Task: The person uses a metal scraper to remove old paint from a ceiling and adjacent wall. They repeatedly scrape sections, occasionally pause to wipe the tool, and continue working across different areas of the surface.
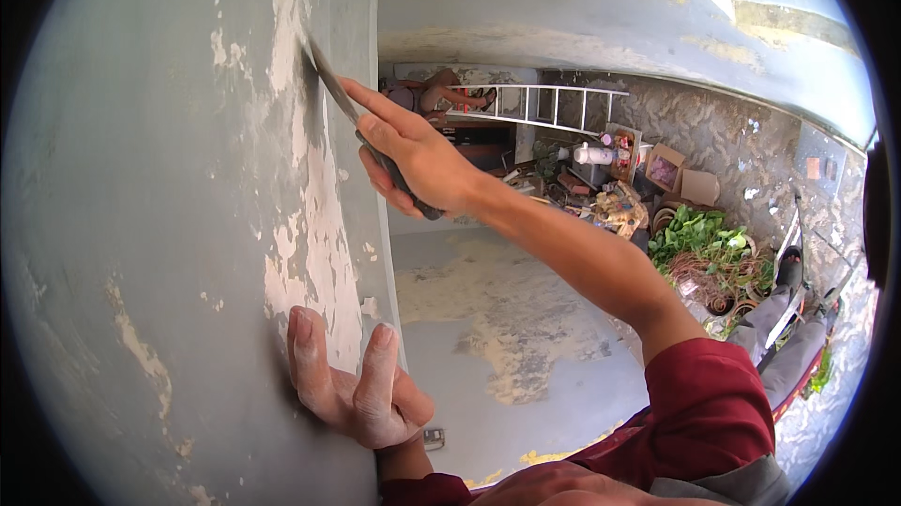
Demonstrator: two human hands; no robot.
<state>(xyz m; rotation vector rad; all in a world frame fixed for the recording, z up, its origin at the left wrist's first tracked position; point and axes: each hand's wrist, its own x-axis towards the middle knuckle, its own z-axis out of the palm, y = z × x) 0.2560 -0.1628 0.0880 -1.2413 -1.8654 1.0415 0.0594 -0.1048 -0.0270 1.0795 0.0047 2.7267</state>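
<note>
My right hand [415, 154] grips the dark handle of a scraper [334, 83], seen nearly edge-on. Its blade tip meets the grey painted surface [176, 189] at a peeled, pale patch [327, 245] running down along the edge. My left hand [359, 386] is held against or close to that surface at the patch's lower end. Its fingers are bent and apart, whitened with dust, and nothing is seen in it. Exact contact there is unclear. Flaking yellow and pale areas mark the other painted surfaces.
A person [429, 94] is by a white ladder [556, 108] in the distance. Potted plants [697, 238], cardboard boxes [664, 166] and mixed clutter lie on the floor below. Around my feet are pale rails. A small box [434, 438] is fixed to the wall by my left wrist.
</note>
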